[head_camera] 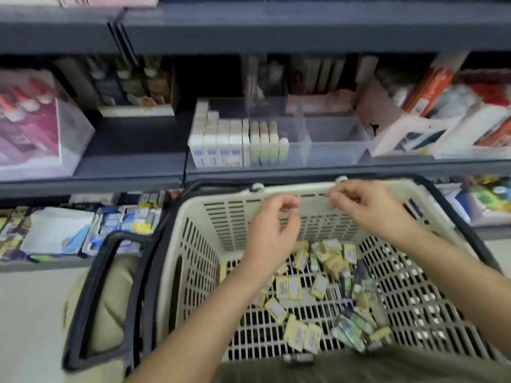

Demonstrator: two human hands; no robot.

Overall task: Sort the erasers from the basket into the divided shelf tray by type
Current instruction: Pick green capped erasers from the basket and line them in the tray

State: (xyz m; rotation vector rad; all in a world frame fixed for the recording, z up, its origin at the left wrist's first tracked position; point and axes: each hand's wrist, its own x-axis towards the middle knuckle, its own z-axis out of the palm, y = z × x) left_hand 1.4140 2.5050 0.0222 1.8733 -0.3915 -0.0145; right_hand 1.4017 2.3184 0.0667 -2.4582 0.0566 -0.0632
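Note:
A beige slotted basket [193,244] with black handles stands in front of me. Several loose erasers [293,288] lie on its floor, yellowish wrapped ones mixed with green and dark ones [351,327]. On the shelf behind it sits a clear divided tray [331,134]. Its left section holds rows of white-and-blue erasers [218,145], and the section beside it holds green-and-white erasers [265,142]. The two right sections look bare. My left hand [273,225] hovers over the basket's far wall with fingers loosely curled, nothing in it. My right hand [367,208] hangs by the far rim, also loosely curled with nothing visible in it.
The grey shelf carries a box of glue bottles [33,120] at left and open cartons of stationery [442,120] at right. The lower shelf holds packaged goods [119,225]. One black basket handle [94,299] hangs out to the left over a beige bag.

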